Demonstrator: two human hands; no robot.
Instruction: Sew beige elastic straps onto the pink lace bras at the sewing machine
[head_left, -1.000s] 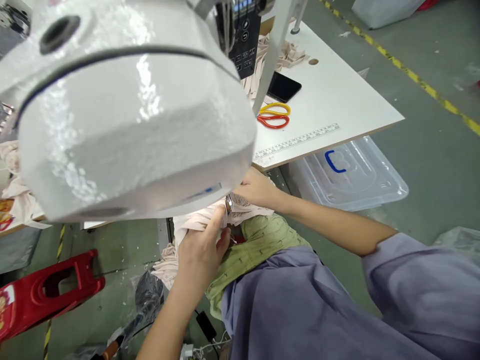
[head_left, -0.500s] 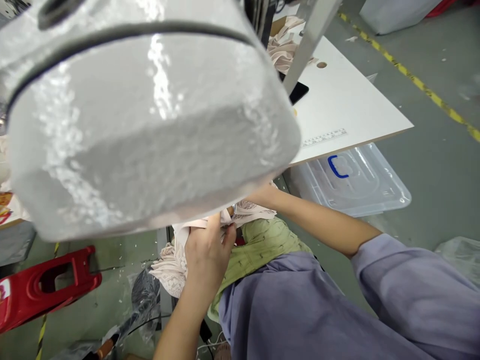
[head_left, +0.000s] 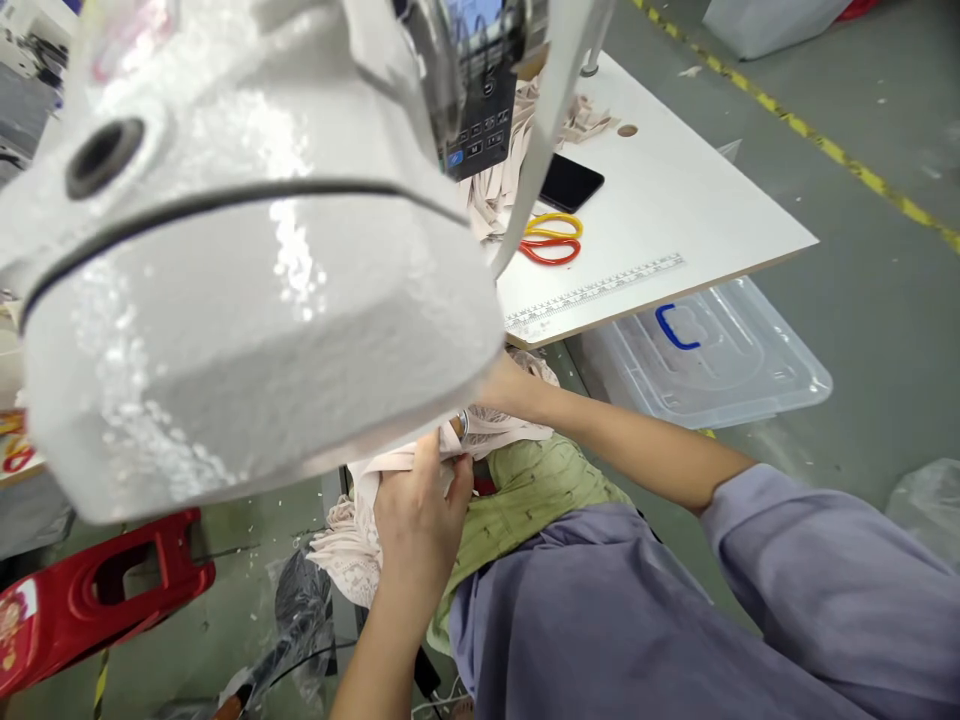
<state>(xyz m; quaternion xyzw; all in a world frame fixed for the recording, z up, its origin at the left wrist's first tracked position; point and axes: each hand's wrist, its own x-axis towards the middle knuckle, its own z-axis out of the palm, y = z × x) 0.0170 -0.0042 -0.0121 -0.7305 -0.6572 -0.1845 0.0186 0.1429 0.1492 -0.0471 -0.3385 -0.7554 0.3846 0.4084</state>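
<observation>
A large white sewing machine head [head_left: 255, 330] fills the upper left of the view, close to the camera. Under its lower edge my left hand [head_left: 420, 505] grips pale pink lace fabric [head_left: 349, 550], thumb and fingers closed on the cloth. More of that fabric hangs down on the left of the hand. My right hand [head_left: 508, 388] lies beside the same fabric at the right; its fingers are hidden behind the machine head. A small shiny metal part [head_left: 463, 424] shows between the hands. Green patterned cloth [head_left: 540, 490] covers my lap.
On the white table [head_left: 697, 200] lie red-and-yellow-handled scissors [head_left: 551, 240], a black phone [head_left: 571, 183], a clear ruler [head_left: 600, 290] and a heap of pale strips [head_left: 495, 195]. A clear plastic box [head_left: 727, 350] stands below. A red plastic stool [head_left: 112, 600] is at lower left.
The view has shifted, bringing the scissors, more of the phone and the machine's control panel into sight. Both hands stay at the fabric in nearly the same pose.
</observation>
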